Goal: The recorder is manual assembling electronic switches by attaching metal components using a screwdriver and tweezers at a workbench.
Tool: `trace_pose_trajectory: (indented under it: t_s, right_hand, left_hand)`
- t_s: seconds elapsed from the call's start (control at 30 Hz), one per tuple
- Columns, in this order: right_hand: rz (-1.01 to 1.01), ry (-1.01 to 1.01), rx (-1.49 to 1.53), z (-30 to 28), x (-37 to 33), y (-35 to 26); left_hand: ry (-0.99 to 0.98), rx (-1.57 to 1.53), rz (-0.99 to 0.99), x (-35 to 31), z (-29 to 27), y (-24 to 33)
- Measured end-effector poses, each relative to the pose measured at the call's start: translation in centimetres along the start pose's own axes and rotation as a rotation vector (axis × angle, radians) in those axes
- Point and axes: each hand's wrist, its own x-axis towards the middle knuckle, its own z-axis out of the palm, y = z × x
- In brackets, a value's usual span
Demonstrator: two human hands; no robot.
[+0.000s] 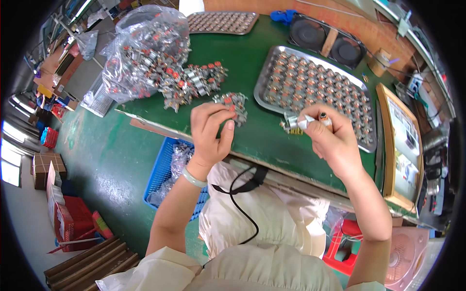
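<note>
My left hand [211, 133] is at the near edge of a small cluster of metal parts [238, 104] with orange-red spots. Its fingers are curled and the thumb comes close to the index fingertip; what lies between them, if anything, I cannot make out. To the right, my right hand [335, 138] is closed around a silver metal part [292, 121] that sticks out to the left past the thumb. A short tan rod with a dark end [324, 117] pokes up between its fingers. Beyond that hand stands a metal tray [262, 94] filled with rows of similar small parts.
A clear plastic bag [145, 53] of metal parts spills a heap [194, 82] onto the green table [233, 48]. A second filled tray [223, 23] and two black fans [308, 33] stand at the back. A framed picture [400, 145] leans right. Below is a blue crate [162, 167].
</note>
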Motion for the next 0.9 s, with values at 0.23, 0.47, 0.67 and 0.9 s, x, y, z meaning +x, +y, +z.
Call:
trace_pose_trajectory:
  t_s: [0.23,0.47,0.67,0.9]
  right_hand:
    - [0.022,0.061,0.023,-1.3,-4.4,0.8]
    - [-0.006,0.016,-0.007,0.1,-6.0,1.6]
    - [-0.032,0.014,-0.064,1.0,-5.9,1.7]
    - [-0.031,0.082,-0.019,-0.8,-6.7,1.9]
  left_hand:
    - [-0.604,-0.325,-0.038,-10.1,2.7,9.5]
    - [-1.196,-0.076,-0.725,-19.3,11.9,5.5]
    - [-1.852,0.35,-0.118,-22.3,14.5,8.2]
    - [-2.087,0.173,-0.263,-20.5,14.8,12.4]
